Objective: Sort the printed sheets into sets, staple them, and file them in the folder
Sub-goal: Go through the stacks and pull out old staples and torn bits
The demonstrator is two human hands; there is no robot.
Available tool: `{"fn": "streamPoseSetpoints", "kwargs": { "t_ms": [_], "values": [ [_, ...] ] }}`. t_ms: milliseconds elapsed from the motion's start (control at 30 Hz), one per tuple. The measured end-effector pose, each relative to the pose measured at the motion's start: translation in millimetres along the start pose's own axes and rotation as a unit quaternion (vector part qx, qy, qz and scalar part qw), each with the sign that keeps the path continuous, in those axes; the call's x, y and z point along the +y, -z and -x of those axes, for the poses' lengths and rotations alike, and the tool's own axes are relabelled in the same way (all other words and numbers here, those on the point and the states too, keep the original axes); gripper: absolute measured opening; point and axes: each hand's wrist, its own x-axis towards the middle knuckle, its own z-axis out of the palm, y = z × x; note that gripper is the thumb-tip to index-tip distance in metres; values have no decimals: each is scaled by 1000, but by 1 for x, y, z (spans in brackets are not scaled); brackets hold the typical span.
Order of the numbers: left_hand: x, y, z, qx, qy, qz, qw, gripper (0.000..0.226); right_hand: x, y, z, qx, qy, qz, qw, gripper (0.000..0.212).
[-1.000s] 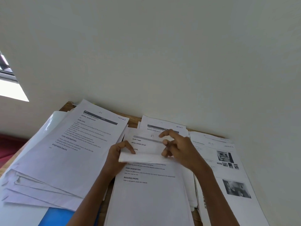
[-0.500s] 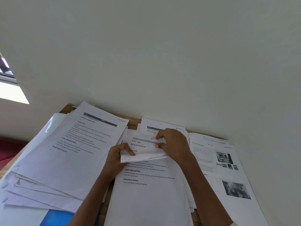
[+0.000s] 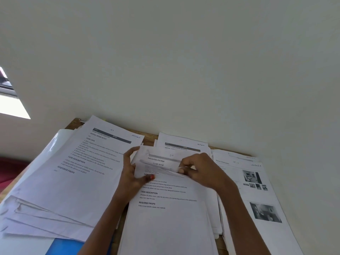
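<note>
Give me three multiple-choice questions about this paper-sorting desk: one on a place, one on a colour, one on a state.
1. The sheet with photos lies where from the middle stack? A left; B right; C beneath it.
2. The folder corner at the bottom edge is: A blue; B red; C green.
3. The stack's top sheets are: A flat; B crumpled; C lifted by both hands.
Answers: B, it lies beyond the right hand; A, blue shows under the left pile; C, left hand and right hand grip their raised edges.
</note>
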Motion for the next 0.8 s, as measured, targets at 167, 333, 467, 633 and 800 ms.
{"fn": "streamPoseSetpoints", "kwargs": {
  "t_ms": [167, 333, 467, 633, 800],
  "values": [
    [-2, 0, -2, 9, -9, -61, 998, 30, -3, 17, -7, -55, -100, -198, 974, 21],
    [-6, 5, -3, -32, -59, -52, 996, 14, -1, 6, -37, -1, -97, 45, 994, 32],
    [-10, 6, -3, -49, -58, -34, 997, 15, -1, -4, -44, 5, -87, 70, 994, 43],
    [-12, 4, -5, -15, -42, -97, 994, 15, 1, -6, -36, 61, -73, 108, 990, 34],
    [-13, 5, -5, -19, -53, -82, 995, 21, 3, -10, -35, 69, -73, 92, 991, 33]
  ]
}}
